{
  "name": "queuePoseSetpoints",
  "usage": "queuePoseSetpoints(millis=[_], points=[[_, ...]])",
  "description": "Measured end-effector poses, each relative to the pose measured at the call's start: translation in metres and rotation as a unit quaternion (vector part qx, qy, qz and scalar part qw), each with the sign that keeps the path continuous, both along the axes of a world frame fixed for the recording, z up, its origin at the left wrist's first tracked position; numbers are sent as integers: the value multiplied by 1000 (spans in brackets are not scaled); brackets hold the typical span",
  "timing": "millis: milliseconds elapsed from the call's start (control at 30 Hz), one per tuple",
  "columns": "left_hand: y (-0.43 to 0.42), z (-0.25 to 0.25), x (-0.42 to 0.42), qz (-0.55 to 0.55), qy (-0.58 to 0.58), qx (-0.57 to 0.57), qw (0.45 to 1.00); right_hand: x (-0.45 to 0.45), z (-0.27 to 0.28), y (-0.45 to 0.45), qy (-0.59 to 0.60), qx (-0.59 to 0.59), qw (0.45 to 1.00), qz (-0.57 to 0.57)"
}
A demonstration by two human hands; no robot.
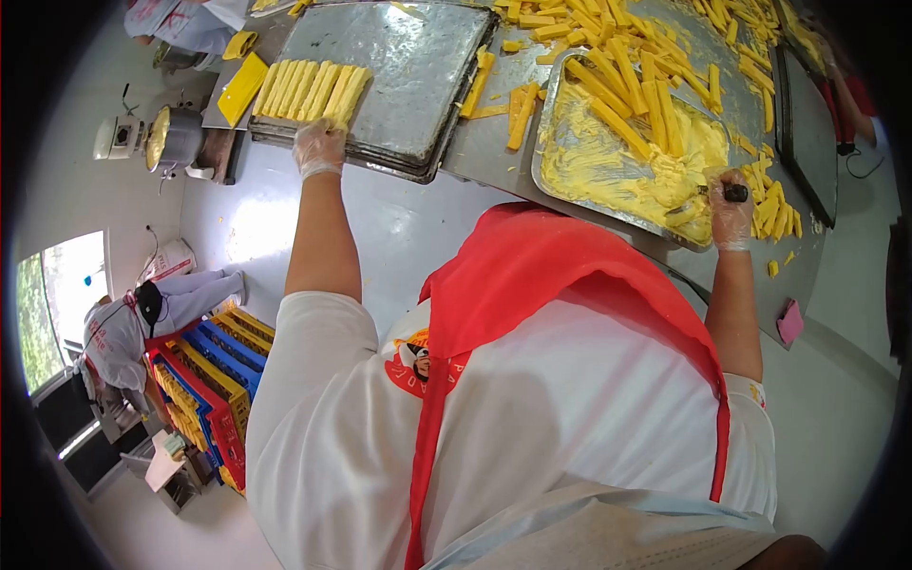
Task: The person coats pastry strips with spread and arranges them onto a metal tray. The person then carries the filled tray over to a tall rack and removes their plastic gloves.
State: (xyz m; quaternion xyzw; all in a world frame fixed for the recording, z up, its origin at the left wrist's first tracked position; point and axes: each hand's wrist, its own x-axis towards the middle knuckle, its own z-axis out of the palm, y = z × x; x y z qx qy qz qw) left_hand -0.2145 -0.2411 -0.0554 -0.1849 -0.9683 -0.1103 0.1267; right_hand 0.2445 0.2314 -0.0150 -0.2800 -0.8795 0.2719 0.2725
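My left hand, in a clear glove, is closed at the near end of a cream-coated yellow cake stick. This stick is at the right end of a row of coated sticks on a dark baking tray. My right hand, also gloved, grips a spatula by its black handle; the blade is hard to make out. Below it is a metal pan smeared with yellow cream, with several uncoated cake sticks lying in its far part.
Loose cake sticks are heaped behind the pan on the steel table. A yellow scraper or board lies left of the tray. A mixer bowl stands further left. Another person bends near stacked crates.
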Motion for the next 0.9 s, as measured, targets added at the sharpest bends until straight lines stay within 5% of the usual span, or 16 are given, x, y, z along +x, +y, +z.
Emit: queuePoseSetpoints(millis=[167,267,333,400,467,500,567,667,733,800,867,900], points=[[-4,-10,4,-55,180,-81,979,3,8,-12,12,18,1000,-14],[73,55,41,-112,57,165,978,2,13,-19,27,-3,999,-31],[143,86,78,-262,-18,202,943,1,11,-22,17,-2,999,-52],[207,81,98,-490,88,128,858,0,6,-22,9,-2,998,-68],[264,79,140,-546,25,-4,837,2,1,-22,13,-13,996,-83],[289,67,150,-555,25,1,831,4,3,-23,-5,-43,995,-90],[330,39,168,-566,-15,-182,804,7,9,-24,-13,-26,996,-84],[341,45,180,-563,-36,-207,799,19,28,-21,-54,8,996,-68],[342,46,182,-561,-58,-218,796,27,36,-13,74,-89,992,-43],[338,48,184,-555,-77,-236,794,29,52,2,54,-73,995,-51],[333,48,187,-531,-102,-228,809,19,63,23,-1,169,985,27],[335,47,186,-530,-101,-230,810,13,68,28,-65,154,985,40]])
